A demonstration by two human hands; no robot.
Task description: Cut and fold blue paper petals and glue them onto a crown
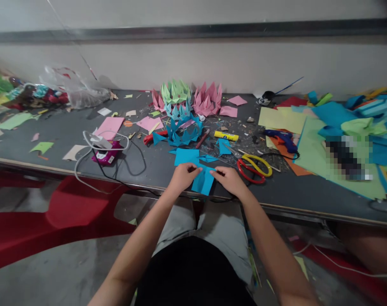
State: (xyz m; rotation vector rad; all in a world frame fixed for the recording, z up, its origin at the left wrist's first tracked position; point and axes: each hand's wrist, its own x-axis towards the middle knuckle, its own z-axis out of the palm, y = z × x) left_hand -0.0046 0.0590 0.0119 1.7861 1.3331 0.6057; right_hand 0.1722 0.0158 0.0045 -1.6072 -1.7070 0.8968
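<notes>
A creased blue paper piece is between my two hands at the table's front edge. My left hand pinches its left upper edge between thumb and finger. On the opposite side, my right hand pinches the right upper edge. Just beyond lie a flat blue paper and a folded blue paper point. Behind them stands a blue folded-paper crown. Red-and-yellow handled scissors rest right of my right hand, near a small blue paper square and a yellow glue stick.
Pink paper crowns and a green one stand by the wall. A purple packet with a white cable lies left. A blue glue gun and stacked coloured paper are at right. A red chair stands at lower left.
</notes>
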